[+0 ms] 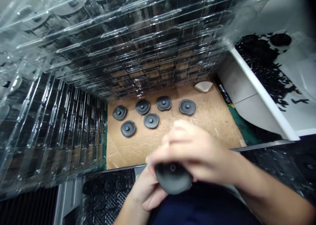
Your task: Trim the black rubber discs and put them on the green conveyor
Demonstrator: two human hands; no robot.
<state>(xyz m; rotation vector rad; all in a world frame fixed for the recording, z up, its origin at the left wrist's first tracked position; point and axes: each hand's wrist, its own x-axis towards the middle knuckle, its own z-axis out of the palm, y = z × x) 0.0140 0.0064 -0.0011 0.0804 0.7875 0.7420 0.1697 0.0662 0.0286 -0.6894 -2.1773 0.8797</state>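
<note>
Close to my body, a dark grey rubber-like disc (174, 182) with a small raised stud in its centre is held between both hands. My left hand (151, 190) closes on its left edge from below. Over its far edge lies my right hand (195, 149), with curled fingers blurred by motion; whether it also holds a small tool is hidden. Beyond the hands, several similar discs lie apart on a cardboard sheet (168, 141), among them one disc (187, 106) at the right and another (128, 128) at the left.
Tall stacks of clear plastic trays (148, 37) wall in the back and left. To the right, a white bin (266, 96) stands beside a heap of black scraps (261, 60). A white wedge-shaped piece (203, 86) rests at the cardboard's back. A tray of discs (106, 188) sits lower left.
</note>
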